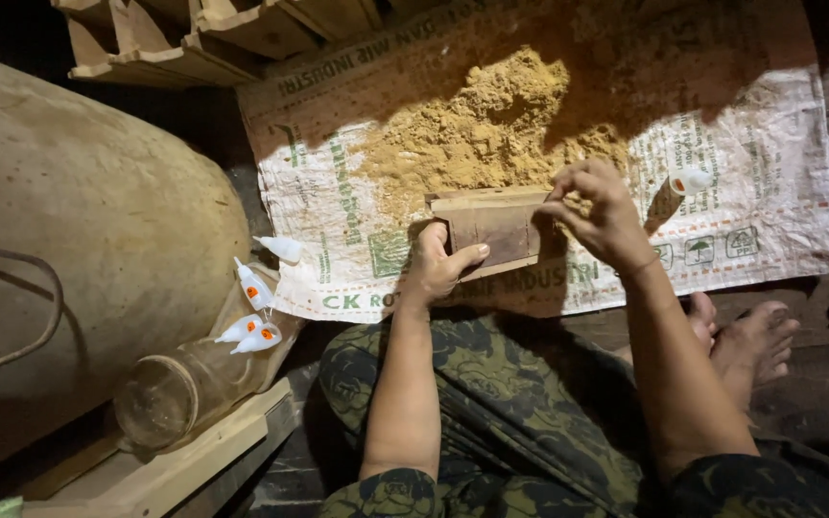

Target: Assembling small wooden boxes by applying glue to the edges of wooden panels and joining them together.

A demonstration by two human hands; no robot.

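The green patterned cloth (pixel 491 412) over the person's lap lies closest, with both forearms reaching out over it and bare feet (pixel 750 336) off to the right. The left hand (pixel 437 264) clamps the near left corner of a small wooden block (pixel 493 228), thumb pressed flat on its top face and the other fingers hidden beneath. The right hand (pixel 602 213) has its fingertips drawn together in a pinch at the block's right end; whether they nip a bit of sawdust or the edge itself cannot be told. The block sits between the two hands, just above a printed woven sack (pixel 779 201) spread on the floor, and beyond the fingers lies a heap of sawdust (pixel 482 125). Just right of the right-hand fingers stands a small white glue bottle (pixel 688 180); well left of the left hand several more small bottles (pixel 256 307) rest against a glass jar (pixel 179 393). The block looks stiff, light and dry, likely rough rather than slippery, so gripping it by its short ends or long edges should hold it steady.
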